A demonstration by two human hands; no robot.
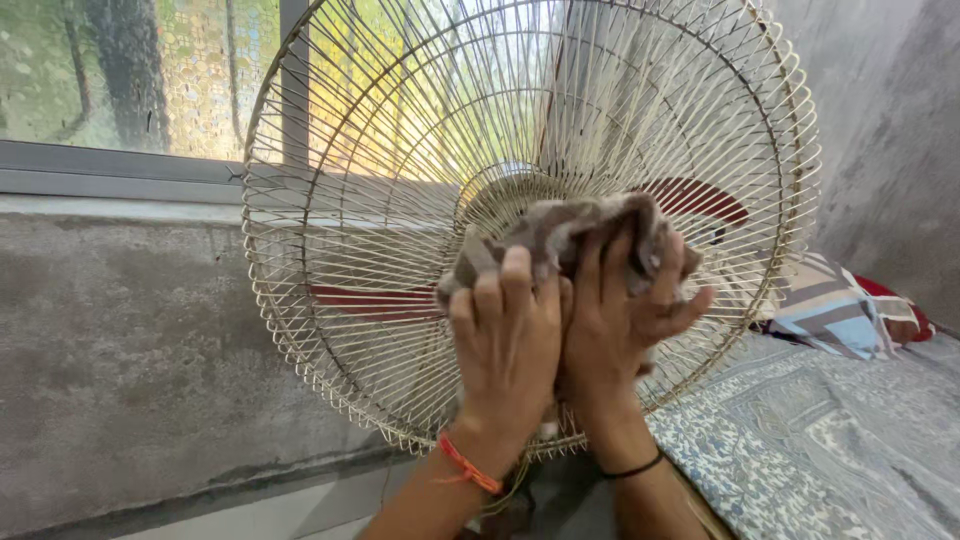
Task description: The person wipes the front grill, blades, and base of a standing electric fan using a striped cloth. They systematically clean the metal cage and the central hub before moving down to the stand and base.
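Note:
A large round wire fan guard [380,200], cream-coloured and dusty, stands upright in front of me and fills most of the view. Both my hands are raised at its centre. My left hand [508,335], with an orange thread on the wrist, presses against the guard's lower middle and touches a crumpled grey-brown cloth [560,228]. My right hand [620,310], with a black band on the wrist, grips that cloth against the guard's hub. Red fan blades [700,195] show behind the wires.
A bare concrete wall [120,340] runs along the left under a frosted window [150,70]. A bed with a blue patterned sheet [830,440] lies at the lower right, with a striped pillow [835,310] near the grey right wall.

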